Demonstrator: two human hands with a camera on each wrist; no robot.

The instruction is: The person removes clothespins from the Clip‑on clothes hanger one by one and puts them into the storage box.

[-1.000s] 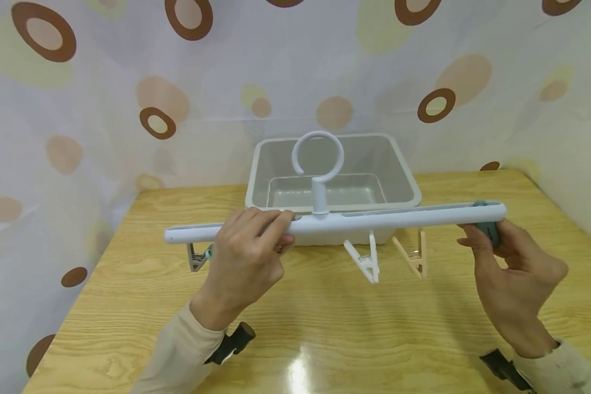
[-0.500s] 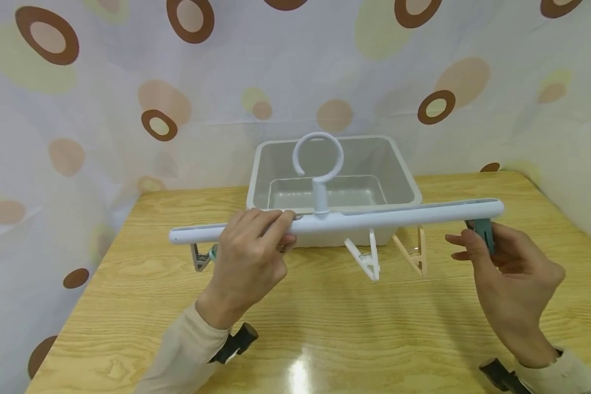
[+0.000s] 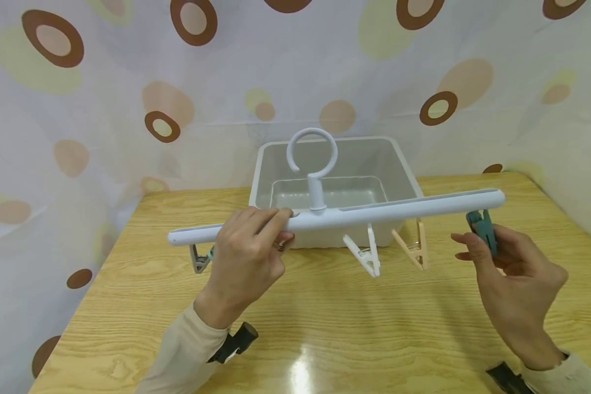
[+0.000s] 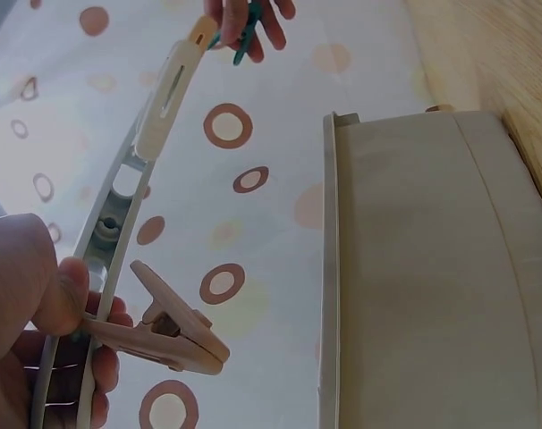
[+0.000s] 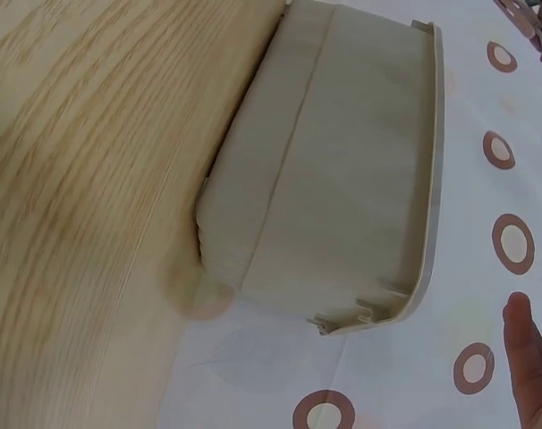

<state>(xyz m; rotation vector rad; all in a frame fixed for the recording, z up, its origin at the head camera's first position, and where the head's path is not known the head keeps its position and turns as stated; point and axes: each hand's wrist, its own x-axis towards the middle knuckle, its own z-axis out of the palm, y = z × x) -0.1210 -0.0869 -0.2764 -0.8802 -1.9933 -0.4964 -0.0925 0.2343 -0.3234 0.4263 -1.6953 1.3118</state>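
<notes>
My left hand (image 3: 246, 262) grips a pale blue hanger bar (image 3: 399, 209) left of its ring hook (image 3: 313, 153). A white clip (image 3: 366, 254) and a light orange clip (image 3: 415, 249) hang under its right half. Near the left end hangs a grey clip (image 3: 199, 260), beside a teal piece mostly hidden by the hand. In the left wrist view, a pinkish clip (image 4: 164, 335) juts out beside the fingers. Under the bar's right end, my right hand (image 3: 514, 284) pinches a dark green clip (image 3: 482, 230), which looks apart from the bar.
Behind the hanger stands a grey plastic basin (image 3: 409, 169) on the wooden table (image 3: 325, 328). A patterned sheet (image 3: 216, 71) hangs at the back and sides of the table.
The green clip has come down off the bar's right end, still in my right hand. That end of the bar has risen slightly, while my left hand keeps its hold.
</notes>
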